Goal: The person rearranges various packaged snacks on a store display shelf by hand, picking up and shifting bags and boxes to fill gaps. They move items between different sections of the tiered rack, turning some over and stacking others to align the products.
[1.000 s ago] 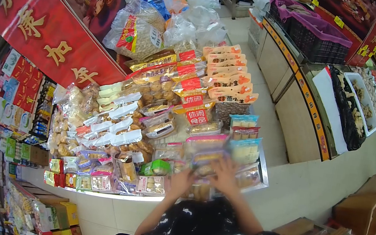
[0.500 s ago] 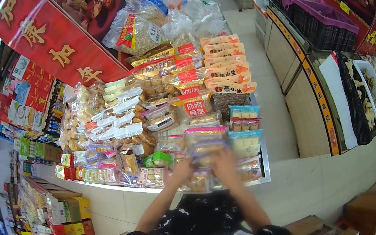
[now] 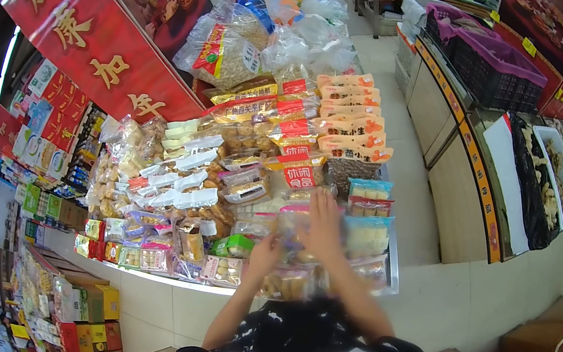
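A display of packaged snacks lies before me. My left hand (image 3: 267,250) has its fingers closed at the left edge of a clear snack pack (image 3: 293,229), partly blurred. My right hand (image 3: 323,223) reaches farther over the same pack, fingers stretched forward and resting near its pink top edge. Just beyond those fingertips is a red-labelled snack bag (image 3: 298,173). A green pack (image 3: 233,246) sits left of my left hand. Right of my right hand lies a blue-topped pack (image 3: 367,233). The pack's lower part is smeared by motion.
White-topped bags (image 3: 194,182) fill the left of the display, orange-topped bags (image 3: 355,134) its far right. A red sign (image 3: 90,52) borders the left. Across the aisle are a counter (image 3: 467,162) and a black crate (image 3: 501,74). A wooden box (image 3: 544,332) stands right.
My right hand has moved forward, its fingers now stretched out over the packs. My left hand has shifted slightly left. The view has tilted a little.
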Motion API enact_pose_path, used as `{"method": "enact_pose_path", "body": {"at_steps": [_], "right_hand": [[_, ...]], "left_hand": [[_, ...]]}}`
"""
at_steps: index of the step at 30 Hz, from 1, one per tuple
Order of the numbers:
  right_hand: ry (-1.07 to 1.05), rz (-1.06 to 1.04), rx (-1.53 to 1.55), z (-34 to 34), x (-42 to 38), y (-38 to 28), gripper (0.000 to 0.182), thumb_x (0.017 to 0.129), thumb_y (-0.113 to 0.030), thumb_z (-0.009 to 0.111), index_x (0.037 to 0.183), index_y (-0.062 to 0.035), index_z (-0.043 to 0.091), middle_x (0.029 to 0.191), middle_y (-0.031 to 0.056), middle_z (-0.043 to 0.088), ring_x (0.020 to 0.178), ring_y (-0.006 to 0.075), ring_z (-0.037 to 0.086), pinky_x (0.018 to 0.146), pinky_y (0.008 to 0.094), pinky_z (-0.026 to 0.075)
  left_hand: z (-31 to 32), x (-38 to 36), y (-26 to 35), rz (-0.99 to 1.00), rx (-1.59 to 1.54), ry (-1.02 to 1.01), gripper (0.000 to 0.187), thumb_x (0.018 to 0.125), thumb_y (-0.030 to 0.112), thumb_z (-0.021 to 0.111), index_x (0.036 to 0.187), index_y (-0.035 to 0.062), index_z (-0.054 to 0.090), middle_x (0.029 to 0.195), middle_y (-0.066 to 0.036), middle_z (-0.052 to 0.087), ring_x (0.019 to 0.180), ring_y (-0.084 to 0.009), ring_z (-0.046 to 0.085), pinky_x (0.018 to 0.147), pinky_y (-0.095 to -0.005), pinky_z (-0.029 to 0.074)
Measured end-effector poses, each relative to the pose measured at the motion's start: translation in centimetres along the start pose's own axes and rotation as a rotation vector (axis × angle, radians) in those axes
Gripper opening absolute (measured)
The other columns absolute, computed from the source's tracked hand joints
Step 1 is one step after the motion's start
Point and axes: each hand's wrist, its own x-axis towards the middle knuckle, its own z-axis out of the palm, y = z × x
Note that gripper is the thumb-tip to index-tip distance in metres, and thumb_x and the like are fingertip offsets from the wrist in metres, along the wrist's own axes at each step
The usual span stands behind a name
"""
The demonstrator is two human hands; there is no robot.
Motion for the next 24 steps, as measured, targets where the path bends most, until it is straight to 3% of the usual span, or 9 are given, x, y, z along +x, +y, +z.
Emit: {"method": "enact_pose_path", "body": {"at_steps": [2,4,7,9,12,16,19,22,24], "right_hand": [[0.010,-0.017,-0.009,1.3,1.7,0.8,0.076,0.089,-0.036,0.061,0.147,0.0064,0.035,0.155,0.0244,0.033,0.146,0.0429,0.027,0.118,0.0565,0.022],[-0.149,0.030,-0.160,4.8,1.2,3.0,0.077,0.091,-0.041,0.057,0.149,0.0042,0.034,0.157,0.0224,0.032,0.147,0.0398,0.025,0.119,0.0548,0.021],[-0.242,0.014,-0.193,6.5,0.1,4.8,0.079,0.092,-0.046,0.056,0.150,0.0026,0.034,0.157,0.0201,0.031,0.149,0.0367,0.023,0.120,0.0540,0.019],[-0.251,0.009,-0.206,6.9,0.2,5.4,0.080,0.091,-0.047,0.056,0.150,0.0019,0.033,0.158,0.0193,0.031,0.149,0.0356,0.024,0.120,0.0538,0.019],[-0.278,0.015,-0.210,6.8,-0.6,5.3,0.080,0.091,-0.047,0.057,0.151,0.0011,0.033,0.158,0.0184,0.031,0.149,0.0344,0.024,0.120,0.0538,0.019],[-0.308,0.045,-0.180,6.5,0.3,4.8,0.078,0.091,-0.045,0.058,0.150,0.0010,0.034,0.158,0.0187,0.031,0.148,0.0351,0.026,0.119,0.0543,0.021],[-0.313,0.025,-0.237,4.5,1.3,4.0,0.078,0.091,-0.042,0.058,0.151,0.0011,0.033,0.158,0.0196,0.031,0.148,0.0359,0.024,0.119,0.0542,0.023],[-0.279,0.067,-0.221,5.8,1.2,6.3,0.079,0.090,-0.041,0.060,0.152,0.0012,0.031,0.160,0.0198,0.027,0.149,0.0367,0.022,0.118,0.0543,0.023],[-0.262,0.098,-0.215,6.4,0.9,8.1,0.084,0.088,-0.042,0.063,0.152,0.0015,0.031,0.162,0.0186,0.024,0.150,0.0371,0.021,0.118,0.0552,0.022]], "left_hand": [[0.1,1.0,-0.5,0.045,-0.039,0.032,0.034,0.093,0.022,0.059,0.123,0.0070,0.064,0.094,-0.018,0.072,0.085,-0.0310,0.071,0.077,-0.0390,0.055],[-0.6,2.0,-0.8,0.084,-0.070,0.056,0.037,0.093,0.022,0.059,0.126,0.0069,0.062,0.092,-0.017,0.072,0.083,-0.0295,0.071,0.076,-0.0387,0.055],[-2.2,3.6,0.3,-0.033,-0.224,0.060,0.039,0.092,0.023,0.061,0.127,0.0058,0.061,0.092,-0.015,0.073,0.083,-0.0262,0.071,0.076,-0.0378,0.055],[-2.7,5.0,0.8,0.024,-0.167,0.040,0.046,0.094,0.032,0.061,0.131,0.0046,0.058,0.102,-0.018,0.072,0.091,-0.0264,0.072,0.077,-0.0367,0.055],[-0.1,8.3,-0.4,0.036,-0.262,0.077,0.053,0.095,0.038,0.061,0.134,0.0020,0.055,0.110,-0.018,0.070,0.094,-0.0261,0.070,0.079,-0.0386,0.054],[2.2,11.6,0.6,-0.017,-0.384,0.137,0.051,0.096,0.037,0.060,0.132,0.0012,0.056,0.106,-0.016,0.070,0.094,-0.0266,0.068,0.086,-0.0377,0.051],[5.0,15.4,-1.4,-0.099,-0.561,0.109,0.058,0.097,0.044,0.060,0.136,0.0019,0.053,0.104,-0.014,0.070,0.094,-0.0260,0.066,0.089,-0.0390,0.050],[5.9,17.3,-4.0,-0.123,-0.351,-0.121,0.078,0.095,0.053,0.058,0.146,-0.0020,0.038,0.116,-0.017,0.069,0.099,-0.0292,0.067,0.091,-0.0344,0.049],[6.2,17.6,-4.5,-0.138,-0.541,-0.151,0.087,0.092,0.059,0.060,0.149,-0.0018,0.034,0.113,-0.016,0.070,0.103,-0.0309,0.066,0.092,-0.0359,0.048]]}}
